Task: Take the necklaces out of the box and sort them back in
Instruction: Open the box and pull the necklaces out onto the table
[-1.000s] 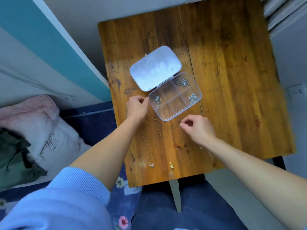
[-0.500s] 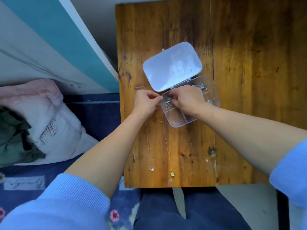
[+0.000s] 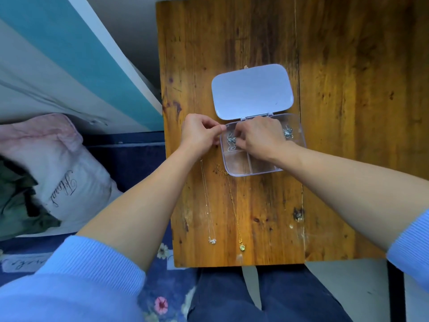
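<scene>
- A clear plastic box (image 3: pixel 253 169) with divided compartments sits open on a wooden table (image 3: pixel 348 112), its lid (image 3: pixel 251 91) laid flat behind it.
- The left hand (image 3: pixel 199 133) pinches the box's left edge.
- The right hand (image 3: pixel 260 135) reaches into the box, fingertips on a tangled silver necklace (image 3: pixel 231 141) in the back-left compartment.
- Another silver tangle (image 3: pixel 287 132) lies in the back-right compartment.
- 2 necklaces lie stretched out on the table near the box: a silver chain (image 3: pixel 207 205) and a gold chain (image 3: pixel 234 210).
</scene>
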A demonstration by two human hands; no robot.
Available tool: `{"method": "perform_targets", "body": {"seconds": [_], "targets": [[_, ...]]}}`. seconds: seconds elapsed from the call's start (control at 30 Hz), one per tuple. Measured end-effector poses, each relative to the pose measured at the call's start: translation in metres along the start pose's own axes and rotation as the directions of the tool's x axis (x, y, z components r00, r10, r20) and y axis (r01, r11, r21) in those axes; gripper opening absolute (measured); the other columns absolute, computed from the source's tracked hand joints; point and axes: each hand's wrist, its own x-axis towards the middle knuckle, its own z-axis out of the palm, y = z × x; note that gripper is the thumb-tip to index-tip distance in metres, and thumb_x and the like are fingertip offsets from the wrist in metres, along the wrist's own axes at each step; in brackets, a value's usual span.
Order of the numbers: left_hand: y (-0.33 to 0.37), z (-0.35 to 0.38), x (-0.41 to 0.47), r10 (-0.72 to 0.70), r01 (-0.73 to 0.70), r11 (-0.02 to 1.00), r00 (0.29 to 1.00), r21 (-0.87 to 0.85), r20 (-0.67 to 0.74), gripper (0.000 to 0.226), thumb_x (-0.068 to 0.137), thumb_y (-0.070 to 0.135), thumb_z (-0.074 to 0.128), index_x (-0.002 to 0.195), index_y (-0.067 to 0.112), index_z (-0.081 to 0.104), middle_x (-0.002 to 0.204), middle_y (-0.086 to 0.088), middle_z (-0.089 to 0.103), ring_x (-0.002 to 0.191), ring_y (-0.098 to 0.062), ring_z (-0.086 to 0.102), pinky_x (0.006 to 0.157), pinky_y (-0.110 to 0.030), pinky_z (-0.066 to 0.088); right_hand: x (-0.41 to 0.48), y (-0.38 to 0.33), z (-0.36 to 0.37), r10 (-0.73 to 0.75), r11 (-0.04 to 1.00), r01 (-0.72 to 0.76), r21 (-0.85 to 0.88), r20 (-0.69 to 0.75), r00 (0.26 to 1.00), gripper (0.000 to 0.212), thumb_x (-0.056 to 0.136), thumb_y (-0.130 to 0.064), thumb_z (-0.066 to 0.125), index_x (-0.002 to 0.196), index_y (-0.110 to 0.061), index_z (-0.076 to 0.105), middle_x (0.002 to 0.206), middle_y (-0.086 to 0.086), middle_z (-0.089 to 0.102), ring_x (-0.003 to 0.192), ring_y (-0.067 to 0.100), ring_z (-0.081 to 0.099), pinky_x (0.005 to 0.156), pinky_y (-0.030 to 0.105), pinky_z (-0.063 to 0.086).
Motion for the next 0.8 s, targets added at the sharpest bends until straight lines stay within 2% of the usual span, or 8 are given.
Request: {"method": "perform_targets", "body": {"seconds": [0.1,0.23,0.53,0.67,0.73,0.8], "targets": [[0.000,0.000,0.000,0.019,-0.019,1.000,1.000,0.008,0.000,0.010,0.083,0.013,0.075,0.077,0.005,0.073,0.076,-0.012,0.072,0.069,-0.030,0.073,0.066,-0.040,0.063,0.001,-0.005,0.002,0.032,0.999,-0.032,-0.023,-0.004,0.999,0.019,0.077,-0.037,0.060,0.086,-0.024,0.070,0.085,0.004,0.072,0.084,0.031,0.065,0.066,0.033,0.043],[-0.003,0.001,-0.002,0.059,-0.058,0.998,0.998,0.037,-0.019,0.015,0.084,0.016,0.075,0.081,0.001,0.075,0.077,-0.017,0.074,0.070,-0.031,0.073,0.067,-0.045,0.062,0.000,-0.008,0.007,0.067,0.996,-0.068,-0.061,-0.014,0.998,0.020,0.077,-0.036,0.059,0.084,-0.021,0.070,0.085,0.009,0.071,0.084,0.035,0.065,0.063,0.033,0.039],[-0.015,0.013,0.004,0.130,-0.129,0.991,0.990,0.022,-0.057,0.019,0.084,0.022,0.074,0.080,0.004,0.075,0.078,-0.016,0.074,0.079,-0.035,0.071,0.081,-0.048,0.058,-0.003,-0.004,0.009,0.085,0.991,-0.087,-0.099,-0.019,0.996,0.024,0.082,-0.036,0.054,0.091,-0.018,0.067,0.094,0.012,0.071,0.090,0.037,0.063,0.066,0.036,0.038],[-0.018,0.018,0.008,0.205,-0.203,0.979,0.974,0.037,-0.092,0.021,0.087,0.022,0.069,0.080,0.003,0.075,0.073,-0.012,0.071,0.073,-0.032,0.069,0.074,-0.040,0.057,-0.015,0.000,0.001,0.161,0.986,-0.156,0.063,-0.090,0.983,0.017,0.085,-0.037,0.051,0.088,-0.024,0.060,0.091,0.008,0.070,0.087,0.037,0.061,0.065,0.037,0.037],[-0.018,0.021,0.005,0.288,-0.274,0.954,0.949,0.121,-0.126,0.021,0.089,0.022,0.066,0.081,0.005,0.075,0.072,-0.008,0.070,0.070,-0.024,0.061,0.073,-0.029,0.047,-0.024,0.001,-0.007,0.229,0.952,-0.199,0.231,-0.114,0.967,0.015,0.082,-0.035,0.052,0.083,-0.022,0.060,0.088,0.004,0.069,0.084,0.033,0.059,0.067,0.038,0.041],[-0.018,0.024,0.002,0.341,-0.315,0.933,0.929,0.177,-0.146,0.021,0.092,0.020,0.063,0.082,0.005,0.074,0.077,-0.008,0.072,0.070,-0.018,0.055,0.067,-0.019,0.033,-0.032,0.003,-0.013,0.299,0.869,-0.215,0.446,-0.125,0.946,0.011,0.080,-0.028,0.056,0.077,-0.019,0.062,0.088,0.003,0.070,0.083,0.029,0.061,0.071,0.039,0.046]]}}
